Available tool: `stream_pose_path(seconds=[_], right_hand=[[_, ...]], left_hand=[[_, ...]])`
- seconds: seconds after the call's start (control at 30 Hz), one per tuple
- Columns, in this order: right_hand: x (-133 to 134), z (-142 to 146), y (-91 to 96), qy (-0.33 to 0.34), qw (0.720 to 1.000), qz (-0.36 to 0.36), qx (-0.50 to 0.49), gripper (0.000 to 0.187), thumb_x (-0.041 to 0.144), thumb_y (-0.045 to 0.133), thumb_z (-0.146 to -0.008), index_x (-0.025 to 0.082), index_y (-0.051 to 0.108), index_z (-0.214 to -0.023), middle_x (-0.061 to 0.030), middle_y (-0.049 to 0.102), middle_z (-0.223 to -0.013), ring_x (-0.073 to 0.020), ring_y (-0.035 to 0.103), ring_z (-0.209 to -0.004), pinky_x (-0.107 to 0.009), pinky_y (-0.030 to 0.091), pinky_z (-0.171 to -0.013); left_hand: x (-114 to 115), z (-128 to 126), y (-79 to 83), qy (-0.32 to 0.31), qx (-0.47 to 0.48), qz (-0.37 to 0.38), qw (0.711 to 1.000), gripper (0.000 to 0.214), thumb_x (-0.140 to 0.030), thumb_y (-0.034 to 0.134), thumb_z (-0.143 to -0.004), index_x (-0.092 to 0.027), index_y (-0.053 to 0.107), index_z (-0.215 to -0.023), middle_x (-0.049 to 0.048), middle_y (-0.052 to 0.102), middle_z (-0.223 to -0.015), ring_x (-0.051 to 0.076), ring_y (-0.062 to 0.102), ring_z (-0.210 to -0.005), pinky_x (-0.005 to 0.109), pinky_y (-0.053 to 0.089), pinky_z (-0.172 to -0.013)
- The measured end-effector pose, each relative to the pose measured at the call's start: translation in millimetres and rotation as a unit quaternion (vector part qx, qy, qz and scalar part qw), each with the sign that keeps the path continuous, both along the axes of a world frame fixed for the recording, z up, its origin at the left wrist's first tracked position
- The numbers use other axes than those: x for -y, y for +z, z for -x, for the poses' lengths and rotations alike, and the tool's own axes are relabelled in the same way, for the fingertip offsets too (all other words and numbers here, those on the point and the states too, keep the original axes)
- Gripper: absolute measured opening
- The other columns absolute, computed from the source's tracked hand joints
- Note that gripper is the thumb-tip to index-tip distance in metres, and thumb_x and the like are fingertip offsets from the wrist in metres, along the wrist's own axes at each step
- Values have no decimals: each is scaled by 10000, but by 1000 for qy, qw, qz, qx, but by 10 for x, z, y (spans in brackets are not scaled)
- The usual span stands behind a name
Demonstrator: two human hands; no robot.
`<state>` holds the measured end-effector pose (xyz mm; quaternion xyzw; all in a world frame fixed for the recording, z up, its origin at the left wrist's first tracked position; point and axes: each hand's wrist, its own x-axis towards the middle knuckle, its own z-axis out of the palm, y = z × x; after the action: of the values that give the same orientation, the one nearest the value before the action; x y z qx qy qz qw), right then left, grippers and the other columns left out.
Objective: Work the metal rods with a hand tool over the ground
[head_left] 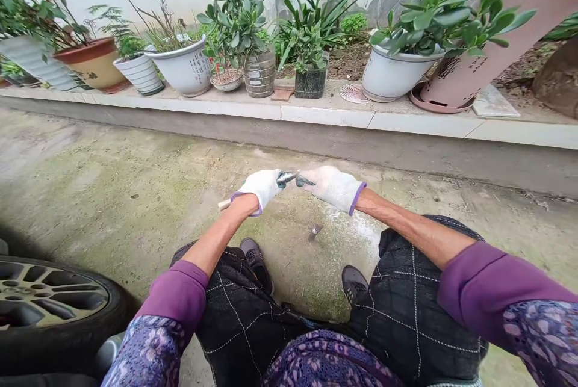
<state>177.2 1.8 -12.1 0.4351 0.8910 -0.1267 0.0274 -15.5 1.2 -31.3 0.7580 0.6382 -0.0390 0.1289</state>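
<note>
Both my hands wear white gloves with purple cuffs and meet in front of my knees. My left hand [261, 188] is closed round a tool with a pale wooden handle [224, 204] sticking out behind the wrist and a dark metal end [286, 179] pointing right. My right hand [333, 187] is closed on a small dark metal piece [304, 181] that touches the tool's tip. I cannot make out exactly what the piece is. A small dark metal bit [315, 231] lies on the concrete ground below my hands.
A raised tiled ledge [325, 115] runs across the back with several potted plants, among them a white pot [184, 68] and a tilted pink pot [492, 50]. A car tyre [49, 309] stands at lower left. My shoes [257, 260] rest on mossy concrete.
</note>
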Motion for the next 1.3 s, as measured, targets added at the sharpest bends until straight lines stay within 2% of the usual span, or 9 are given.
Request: stream_pose_path(seconds=[0.13,0.27,0.4,0.53,0.67,0.83,0.97,1.1,1.3], right_hand=[[-73,-76,28,14,1000,-12,-1,283,319,473,-918,201,703,-1033,-65,723,-897,-178,608,-757,-266,356,-643],[-208,-129,-34,3,984,75,-160,261,282,457,-878,176,694,-908,-40,700,-870,-152,587,-762,-245,398,-703],[-301,-40,-174,-48,942,162,-289,259,293,441,-834,156,660,-833,-11,622,-728,-131,513,-646,-241,397,-611],[-280,143,-289,-77,949,142,-272,291,332,449,-860,151,673,-818,-14,623,-701,-135,503,-616,-251,388,-589],[-176,217,-288,-8,971,99,-219,274,261,464,-896,177,710,-982,-47,726,-963,-169,614,-828,-265,424,-754],[-38,140,-137,15,990,60,-123,296,258,439,-942,195,713,-1036,-52,737,-943,-170,630,-804,-260,407,-728],[-117,8,-31,-16,995,8,-103,306,273,442,-943,195,709,-1069,-50,732,-917,-168,620,-766,-260,394,-696],[-324,-123,-90,-34,987,22,-157,296,213,431,-921,172,712,-1007,-43,732,-976,-155,623,-838,-236,412,-762],[-272,-39,-257,-47,986,64,-150,285,209,449,-911,160,720,-984,-44,731,-926,-148,598,-758,-230,412,-693]], left_hand=[[61,-112,-29,-43,-23,39,998,262,-325,583,-811,-205,704,-1010,107,718,-845,248,678,-781,317,485,-719],[176,-105,83,-77,84,53,992,232,-336,652,-742,-178,706,-903,44,668,-733,207,626,-703,285,459,-674],[238,23,241,-58,227,54,971,270,-363,605,-771,-158,690,-926,-14,614,-736,129,542,-657,223,417,-607],[200,120,281,-1,312,29,949,343,-418,615,-778,-124,694,-938,-19,572,-704,100,477,-608,213,396,-573],[77,196,192,21,240,9,971,330,-406,614,-806,-130,699,-966,2,619,-728,123,520,-635,228,411,-598],[-69,270,70,32,-22,-19,999,299,-350,530,-871,-182,682,-1065,96,710,-874,203,648,-756,275,456,-679],[-44,158,29,-34,-85,12,996,299,-297,505,-868,-192,689,-1080,120,715,-872,250,675,-792,319,472,-713],[93,-23,107,-86,27,49,995,240,-296,613,-782,-183,712,-970,54,695,-797,198,627,-718,282,456,-686],[277,-31,306,-21,267,96,959,310,-382,606,-786,-166,682,-995,-44,545,-628,87,434,-487,209,354,-455]])
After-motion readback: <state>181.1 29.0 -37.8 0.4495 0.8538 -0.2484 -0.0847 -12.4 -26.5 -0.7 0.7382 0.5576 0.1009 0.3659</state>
